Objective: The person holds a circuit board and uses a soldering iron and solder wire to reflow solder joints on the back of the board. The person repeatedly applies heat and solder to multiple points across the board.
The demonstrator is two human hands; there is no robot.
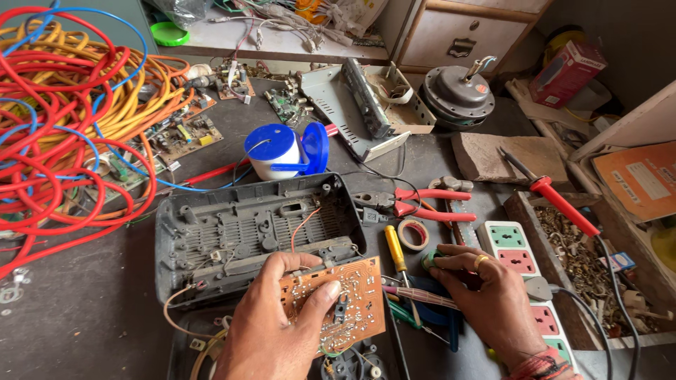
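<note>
From the head camera we see our left hand (271,327) grasping a brown copper-sided circuit board (341,302) by its left edge, thumb pressed on its face. The board sits tilted just in front of a grey moulded plastic casing (246,229), joined to it by thin wires. Our right hand (493,295), a ring on one finger, pinches a small green roll (429,260) at its fingertips. Nearby lie a yellow-handled screwdriver (396,248), red-handled pliers (415,200), a tape ring (413,234) and a white multi-socket power strip (517,257).
</note>
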